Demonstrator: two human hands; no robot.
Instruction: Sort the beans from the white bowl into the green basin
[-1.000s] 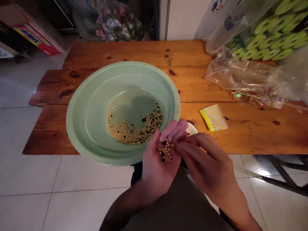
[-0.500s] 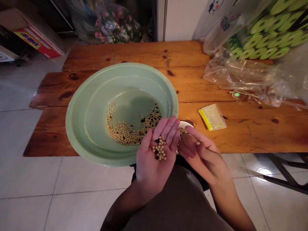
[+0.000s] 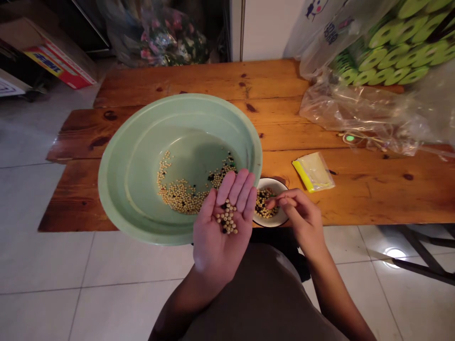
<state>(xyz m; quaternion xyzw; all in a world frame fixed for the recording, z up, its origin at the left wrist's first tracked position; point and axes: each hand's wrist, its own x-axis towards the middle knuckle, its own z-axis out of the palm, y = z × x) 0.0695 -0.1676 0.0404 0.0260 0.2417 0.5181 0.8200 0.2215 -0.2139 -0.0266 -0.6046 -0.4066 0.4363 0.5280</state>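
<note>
My left hand (image 3: 223, 222) is held palm up beside the basin, its fingers stretched out, cupping several small round beads (image 3: 226, 217), mostly pale tan with a few black ones. Over the right side of a small white bowl (image 3: 282, 219), my right hand (image 3: 302, 213) has its thumb and fingers pinched together; whatever may be between the tips is too small to make out. Tan and dark beads fill the bottom of that bowl. A large green basin (image 3: 138, 156) stands left of the hands, with many more tan and black beads (image 3: 181, 196) spread over its floor.
The wooden table (image 3: 280, 123) bears a small clear packet with a yellow edge (image 3: 313, 172) at right. Behind it lie crumpled clear plastic (image 3: 355, 106) and green rolls (image 3: 387, 57). A red and yellow carton (image 3: 59, 61) stands at far left; a dark metal frame (image 3: 423, 265) is lower right.
My right hand has moved from beside the left palm to over the white bowl, and its fingers have closed into a pinch. The left hand, still bearing beads, has shifted slightly left.
</note>
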